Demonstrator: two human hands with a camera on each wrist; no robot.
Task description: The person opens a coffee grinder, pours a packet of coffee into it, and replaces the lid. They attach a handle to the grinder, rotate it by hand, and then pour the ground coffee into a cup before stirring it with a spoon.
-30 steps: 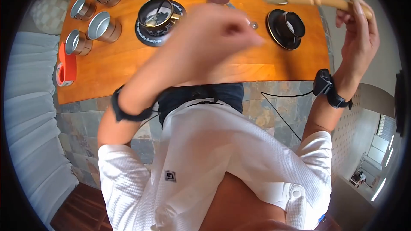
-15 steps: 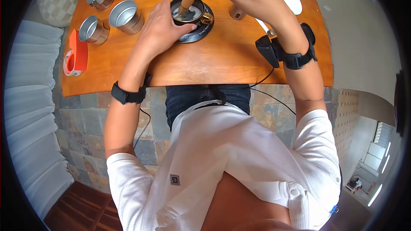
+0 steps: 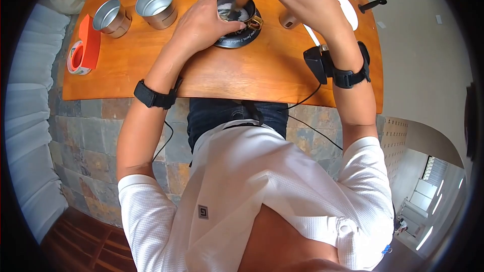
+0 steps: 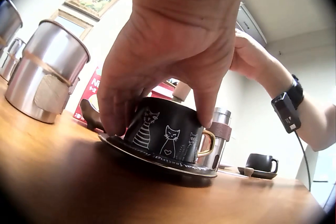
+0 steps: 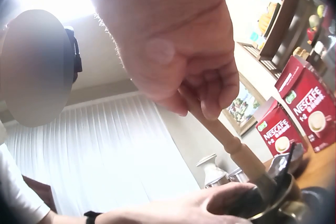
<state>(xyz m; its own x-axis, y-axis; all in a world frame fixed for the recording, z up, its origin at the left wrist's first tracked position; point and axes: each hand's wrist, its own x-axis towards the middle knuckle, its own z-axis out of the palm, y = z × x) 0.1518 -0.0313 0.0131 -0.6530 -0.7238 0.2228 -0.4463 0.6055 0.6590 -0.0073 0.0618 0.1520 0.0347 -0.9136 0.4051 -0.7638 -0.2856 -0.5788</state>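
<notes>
My left hand (image 3: 197, 26) holds a black cup (image 4: 169, 136) around its sides, fingers on one side and the thumb near the gold handle. White cat drawings show on the cup, which stands on a dark saucer (image 4: 157, 161) with lettering on its rim. Above it, my right hand (image 5: 178, 50) grips the wooden handle of a brush (image 5: 212, 125). The brush slants down, its bristles inside the cup among whitish contents. A thin dark handle (image 5: 289, 160) leans against the cup's rim.
Several steel cups (image 3: 156, 7) and a red tape dispenser (image 3: 89, 45) stand to the left. Red Nescafe boxes (image 5: 310, 103) are at the back. A steel cylinder with a brown band (image 4: 222, 131), a white plate (image 3: 348, 12) and another black cup (image 4: 260, 162) lie to the right.
One second ago, my right hand held the brush up at the far right and my left was raised over the table. Since then the brush came into the cup and my left hand took hold of it.
</notes>
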